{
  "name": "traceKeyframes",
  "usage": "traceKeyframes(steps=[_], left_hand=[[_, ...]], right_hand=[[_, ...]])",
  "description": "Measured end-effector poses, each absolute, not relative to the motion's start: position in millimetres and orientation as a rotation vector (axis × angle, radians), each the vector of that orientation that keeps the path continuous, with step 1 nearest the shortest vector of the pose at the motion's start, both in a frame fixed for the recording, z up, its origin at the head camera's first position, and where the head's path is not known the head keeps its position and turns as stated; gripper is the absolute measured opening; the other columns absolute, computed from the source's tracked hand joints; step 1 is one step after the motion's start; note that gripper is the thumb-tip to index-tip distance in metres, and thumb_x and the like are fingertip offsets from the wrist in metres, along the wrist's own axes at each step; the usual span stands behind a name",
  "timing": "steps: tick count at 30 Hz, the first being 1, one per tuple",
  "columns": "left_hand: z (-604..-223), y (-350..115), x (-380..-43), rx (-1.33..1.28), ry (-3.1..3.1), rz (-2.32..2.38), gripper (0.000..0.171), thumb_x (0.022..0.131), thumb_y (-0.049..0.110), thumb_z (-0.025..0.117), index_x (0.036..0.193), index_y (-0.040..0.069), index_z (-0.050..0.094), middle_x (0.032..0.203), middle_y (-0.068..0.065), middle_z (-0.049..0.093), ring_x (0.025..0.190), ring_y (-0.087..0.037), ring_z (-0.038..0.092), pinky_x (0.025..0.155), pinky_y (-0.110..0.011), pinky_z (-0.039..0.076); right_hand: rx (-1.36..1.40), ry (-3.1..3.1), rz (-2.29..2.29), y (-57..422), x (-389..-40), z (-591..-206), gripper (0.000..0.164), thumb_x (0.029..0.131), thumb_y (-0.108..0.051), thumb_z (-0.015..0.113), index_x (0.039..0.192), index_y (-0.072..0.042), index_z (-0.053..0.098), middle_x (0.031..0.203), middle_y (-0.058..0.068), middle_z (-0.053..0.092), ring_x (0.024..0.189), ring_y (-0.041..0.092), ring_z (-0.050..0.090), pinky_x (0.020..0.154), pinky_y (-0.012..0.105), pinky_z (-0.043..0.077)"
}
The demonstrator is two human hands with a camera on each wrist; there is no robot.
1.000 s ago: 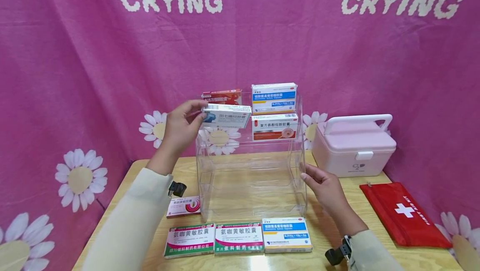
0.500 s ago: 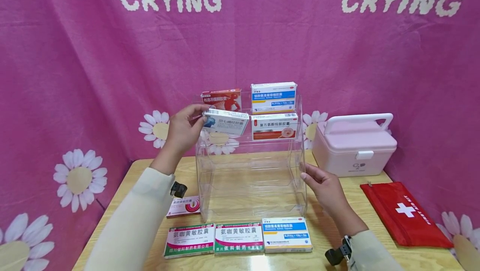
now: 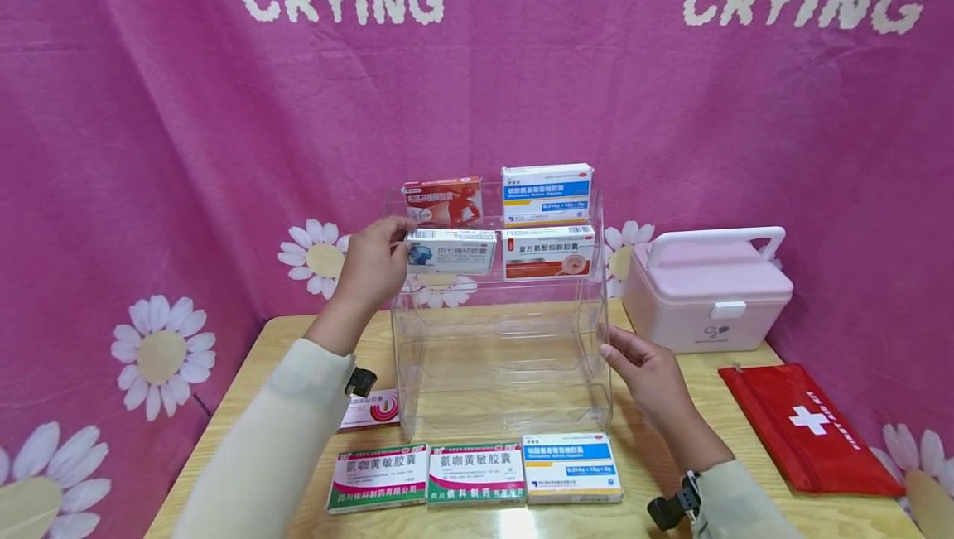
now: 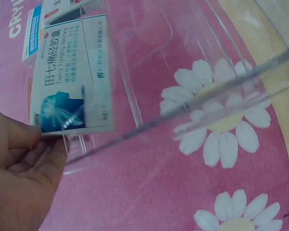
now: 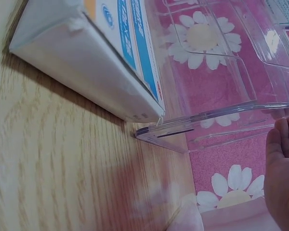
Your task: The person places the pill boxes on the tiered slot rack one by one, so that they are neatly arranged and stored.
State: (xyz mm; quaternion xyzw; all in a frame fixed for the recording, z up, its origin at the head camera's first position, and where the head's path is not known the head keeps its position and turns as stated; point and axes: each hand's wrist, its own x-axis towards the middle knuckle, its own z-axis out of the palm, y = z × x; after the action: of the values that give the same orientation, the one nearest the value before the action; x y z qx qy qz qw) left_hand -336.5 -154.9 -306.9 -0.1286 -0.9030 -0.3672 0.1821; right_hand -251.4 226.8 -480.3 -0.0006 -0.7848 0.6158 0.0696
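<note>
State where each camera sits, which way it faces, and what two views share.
Head: worn on the head, facing forward and down at the clear rack; both sleeves, left grip and right grip show.
Left wrist: on that wrist, facing the box with a blue picture; left grip shows.
Right wrist: on that wrist, facing rack and wooden table; right grip partly shows.
Shared: head and left wrist both show that box.

We are seeing white with blue print on the held box [image 3: 450,252], clearness in the rack [image 3: 499,340], white daisies [image 3: 161,357] patterning the magenta curtain [image 3: 477,92], pale wood grain across the table [image 5: 38,144], and red on the pouch [image 3: 857,464].
</note>
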Motion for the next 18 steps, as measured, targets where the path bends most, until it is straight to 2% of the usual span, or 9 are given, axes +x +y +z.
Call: traceKeyframes(steps=[12, 18], left_hand=[[-306.6, -147.5, -331.5, -0.313, -2.617, -0.914, 0.029, 0.108, 0.003, 0.060, 0.135, -0.002, 0.070, 0.132, -0.021, 0.074, 0.124, -0.036, 0.071, 0.108, -0.049, 0.060], [-314.4, -152.8, -325.0, -0.315, -2.488, -1.009, 0.031, 0.105, 0.008, 0.068, 0.134, -0.001, 0.071, 0.132, -0.020, 0.074, 0.122, -0.036, 0.074, 0.107, -0.048, 0.062]], right_hand=[[-0.016, -2.357, 1.857, 225.5, -250.8, -479.6, 0.053, 0.110, -0.030, 0.068, 0.156, -0.007, 0.059, 0.159, 0.015, 0.060, 0.116, -0.016, 0.060, 0.098, 0.006, 0.051], [-0.016, -2.364, 1.840, 225.7, -250.7, -480.0, 0.054, 0.110, -0.033, 0.068, 0.156, -0.008, 0.059, 0.158, 0.014, 0.060, 0.116, -0.016, 0.060, 0.097, 0.006, 0.051]])
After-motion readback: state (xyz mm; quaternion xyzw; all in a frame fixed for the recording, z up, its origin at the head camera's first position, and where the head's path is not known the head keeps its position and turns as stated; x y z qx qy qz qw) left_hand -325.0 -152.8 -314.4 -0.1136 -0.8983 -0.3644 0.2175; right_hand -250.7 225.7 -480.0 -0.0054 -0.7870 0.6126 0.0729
